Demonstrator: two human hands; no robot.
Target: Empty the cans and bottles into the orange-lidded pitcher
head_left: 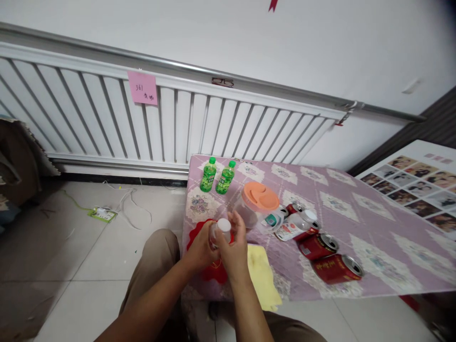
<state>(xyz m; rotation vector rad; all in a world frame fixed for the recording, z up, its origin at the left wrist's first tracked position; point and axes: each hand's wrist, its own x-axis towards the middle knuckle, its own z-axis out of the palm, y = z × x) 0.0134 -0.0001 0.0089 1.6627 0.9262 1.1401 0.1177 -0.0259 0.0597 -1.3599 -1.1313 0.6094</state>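
Both hands meet around a clear bottle with a white cap (223,225), above a red scalloped mat (218,274) near the table's left front. My left hand (201,247) is wrapped round the bottle's left side. My right hand (233,240) closes on its right side, fingers behind it near the cap. A yellow cloth (261,275) lies to the right of the mat. Behind the hands stands a clear container with an orange lid (261,197). Two green bottles (208,176) stand upright at the back left. The lower part of the held bottle is hidden by the hands.
Several red cans (318,246) and a bottle with a white label (290,228) stand or lean right of the container. The purple patterned tablecloth (338,204) reaches a radiator (171,118) behind. A photo board (409,178) is at the right; a power strip (103,214) lies on the floor.
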